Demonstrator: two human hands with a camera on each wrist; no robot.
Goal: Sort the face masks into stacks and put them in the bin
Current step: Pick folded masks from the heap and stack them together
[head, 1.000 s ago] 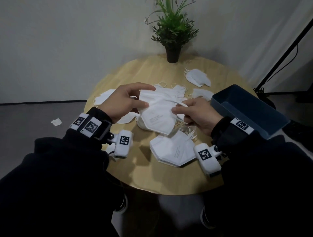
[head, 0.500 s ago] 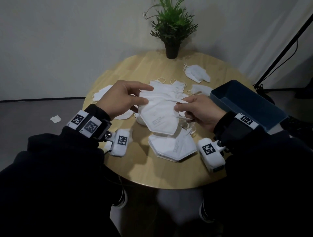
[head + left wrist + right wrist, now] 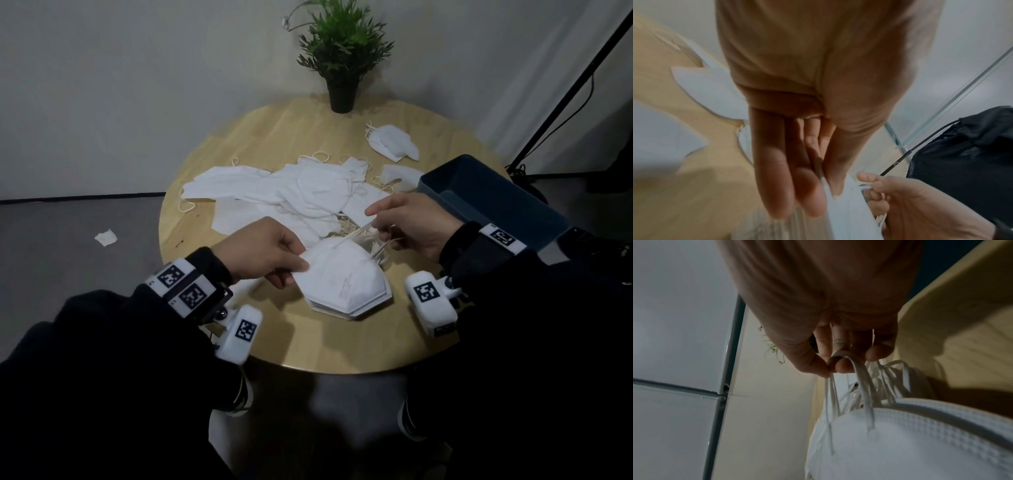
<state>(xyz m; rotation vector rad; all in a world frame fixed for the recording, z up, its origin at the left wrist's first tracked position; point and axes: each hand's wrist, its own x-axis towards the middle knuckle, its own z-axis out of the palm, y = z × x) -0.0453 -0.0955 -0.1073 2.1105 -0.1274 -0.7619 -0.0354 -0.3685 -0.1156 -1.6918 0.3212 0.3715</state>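
Observation:
A white folded mask [image 3: 337, 274] lies on top of a small stack of masks [image 3: 352, 308] near the front of the round wooden table [image 3: 260, 137]. My left hand [image 3: 274, 253] pinches the top mask's left edge [image 3: 840, 209] between thumb and fingers. My right hand [image 3: 407, 222] pinches the mask's ear loops [image 3: 849, 368] and holds them up to the right. A loose heap of white masks [image 3: 291, 195] lies in the middle of the table. The dark blue bin [image 3: 493, 202] stands at the table's right edge, just beyond my right hand.
Two more masks [image 3: 394, 142] lie at the back right near the bin. A potted plant [image 3: 342, 54] stands at the far edge. A scrap of white paper [image 3: 106, 237] lies on the floor to the left. A black stand [image 3: 565, 85] leans at the right.
Both hands came down and toward me with the mask, from above the heap onto the stack at the front. The right hand now holds the ear loops out to the right.

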